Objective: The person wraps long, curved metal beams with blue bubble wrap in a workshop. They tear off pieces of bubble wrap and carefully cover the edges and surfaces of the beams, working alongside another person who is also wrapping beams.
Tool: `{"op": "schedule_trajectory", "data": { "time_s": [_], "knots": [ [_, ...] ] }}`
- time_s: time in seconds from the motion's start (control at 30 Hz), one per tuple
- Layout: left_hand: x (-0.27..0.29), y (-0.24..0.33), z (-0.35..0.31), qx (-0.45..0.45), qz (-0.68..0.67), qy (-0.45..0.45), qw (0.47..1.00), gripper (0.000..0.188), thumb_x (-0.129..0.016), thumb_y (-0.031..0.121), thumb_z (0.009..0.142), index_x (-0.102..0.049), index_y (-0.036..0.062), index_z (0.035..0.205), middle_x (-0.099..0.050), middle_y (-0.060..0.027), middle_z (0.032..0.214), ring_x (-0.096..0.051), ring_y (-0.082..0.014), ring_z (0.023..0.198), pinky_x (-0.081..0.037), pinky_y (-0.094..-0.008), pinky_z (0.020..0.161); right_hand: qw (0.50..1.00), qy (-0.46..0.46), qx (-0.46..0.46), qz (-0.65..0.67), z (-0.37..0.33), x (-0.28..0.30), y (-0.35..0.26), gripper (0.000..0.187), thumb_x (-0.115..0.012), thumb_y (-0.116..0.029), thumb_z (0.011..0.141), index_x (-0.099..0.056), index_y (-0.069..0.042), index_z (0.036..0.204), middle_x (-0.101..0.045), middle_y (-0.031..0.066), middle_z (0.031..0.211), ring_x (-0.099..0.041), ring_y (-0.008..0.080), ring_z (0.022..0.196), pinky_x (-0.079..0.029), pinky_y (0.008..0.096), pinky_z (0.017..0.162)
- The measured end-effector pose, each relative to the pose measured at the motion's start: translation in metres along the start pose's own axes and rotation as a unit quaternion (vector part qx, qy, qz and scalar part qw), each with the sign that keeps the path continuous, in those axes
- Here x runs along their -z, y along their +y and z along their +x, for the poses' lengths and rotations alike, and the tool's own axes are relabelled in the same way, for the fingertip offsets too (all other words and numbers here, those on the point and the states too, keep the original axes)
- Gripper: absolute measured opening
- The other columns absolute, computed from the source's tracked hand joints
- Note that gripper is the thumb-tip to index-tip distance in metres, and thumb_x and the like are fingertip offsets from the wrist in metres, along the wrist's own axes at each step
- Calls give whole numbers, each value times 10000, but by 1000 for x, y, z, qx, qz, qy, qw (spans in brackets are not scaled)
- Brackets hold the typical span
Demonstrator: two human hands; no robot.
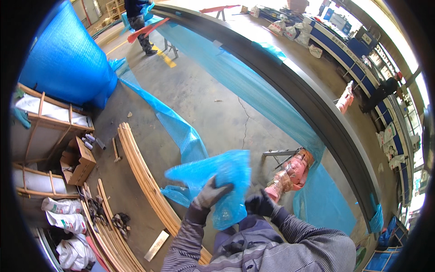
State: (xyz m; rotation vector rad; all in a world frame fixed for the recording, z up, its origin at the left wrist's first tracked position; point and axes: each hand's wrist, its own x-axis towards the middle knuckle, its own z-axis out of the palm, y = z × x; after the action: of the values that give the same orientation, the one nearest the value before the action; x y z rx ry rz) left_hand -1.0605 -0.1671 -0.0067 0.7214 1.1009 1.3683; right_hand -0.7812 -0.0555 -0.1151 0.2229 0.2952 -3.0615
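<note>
My left hand [212, 192], in a grey glove, is closed on a bunched sheet of blue bubble wrap [233, 170] in front of my body. From the bunch, a long strip of the same wrap [181, 129] trails across the floor toward a big blue roll [68, 54] at the far left. Just right of the bunch is my right hand [262, 204] in a dark glove, its fingers blurred; whether it touches the wrap is unclear. A long dark profile [290, 86] crosses from the far left to the near right, with blue bubble wrap hanging along its near side.
A trestle [283, 154] with pink padding stands under the profile. Wooden strips [145, 172] and a cardboard box [78, 161] lie at left. One person [138, 22] stands at the far end, another [385, 93] beside a long blue-and-white bench [335, 50] at right.
</note>
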Motion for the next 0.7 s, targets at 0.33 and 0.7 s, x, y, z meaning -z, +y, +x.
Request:
{"op": "schedule_trajectory", "data": {
  "time_s": [0.33, 0.7],
  "knots": [
    [56, 147, 89, 176, 200, -317, 910, 634, -759, 258, 901, -505, 27, 1434, -647, -98, 1275, -592, -188, 1142, -472, -356, 1008, 995, -74, 65, -29, 164, -29, -190, 1156, -314, -917, 797, -326, -31, 1539, -483, 206, 1478, -498, 330, 1316, -394, 534, 1098],
    [233, 164, 158, 186, 378, -164, 892, 783, -802, 239, 844, -418, 74, 1506, -530, -126, 1441, -512, -225, 1304, -408, -377, 1106, 866, 196, 259, -380, 334, -81, -308, 439, -775, -174, 879, -618, -27, 1262, -669, 93, 1196, -633, 172, 1077, -521, 344, 955]
  ]
}}
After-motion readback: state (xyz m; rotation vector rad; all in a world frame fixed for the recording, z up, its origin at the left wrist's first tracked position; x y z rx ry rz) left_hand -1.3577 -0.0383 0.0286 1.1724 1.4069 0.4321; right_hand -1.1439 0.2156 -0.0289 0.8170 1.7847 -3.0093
